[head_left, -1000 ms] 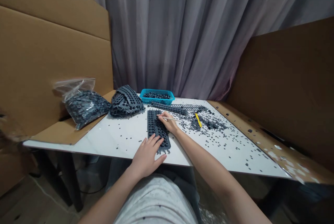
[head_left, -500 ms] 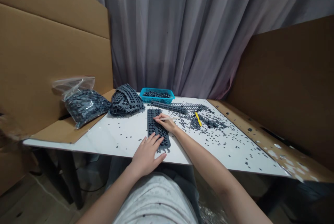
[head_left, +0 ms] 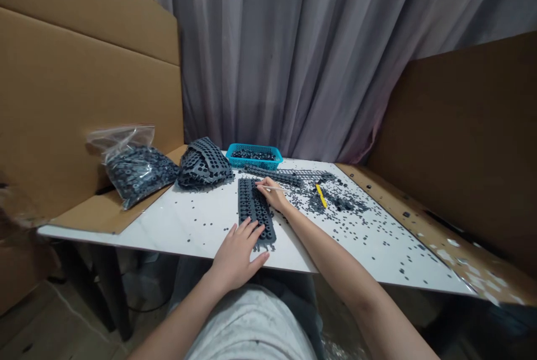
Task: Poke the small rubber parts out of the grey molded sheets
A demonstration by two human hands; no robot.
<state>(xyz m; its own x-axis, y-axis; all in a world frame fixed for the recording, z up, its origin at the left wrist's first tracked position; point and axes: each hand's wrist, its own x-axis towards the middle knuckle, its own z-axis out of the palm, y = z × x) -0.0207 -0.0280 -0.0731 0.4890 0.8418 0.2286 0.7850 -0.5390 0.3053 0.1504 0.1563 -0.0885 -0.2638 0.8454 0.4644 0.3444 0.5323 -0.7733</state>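
1. One dark sheet (head_left: 257, 211), marked with rows of small circles, lies flat on the white table (head_left: 222, 203), close to the front edge and straight ahead of the person.
2. The left hand (head_left: 237, 253) is spread flat with its fingers apart, gripping nothing; its fingertips rest on the near part of the sheet.
3. The right hand (head_left: 274, 196) pinches a thin pale stick (head_left: 272, 187) between thumb and fingers, its tip at the far part of the sheet.
4. Behind the sheet lie a dark rolled strip (head_left: 271, 174) and, reaching to the right, a flat net (head_left: 308, 174).
5. A blue basket (head_left: 255, 164) holding small black pieces stands beyond the strip, near the curtain (head_left: 268, 57).
6. To the right, a yellow tool (head_left: 321, 196) lies among many scattered dark bits (head_left: 344, 204).
7. To the left sits a heap of holed sheets (head_left: 205, 164), and beside it a clear bag (head_left: 140, 172) of dark pieces leans by the cardboard (head_left: 92, 85).
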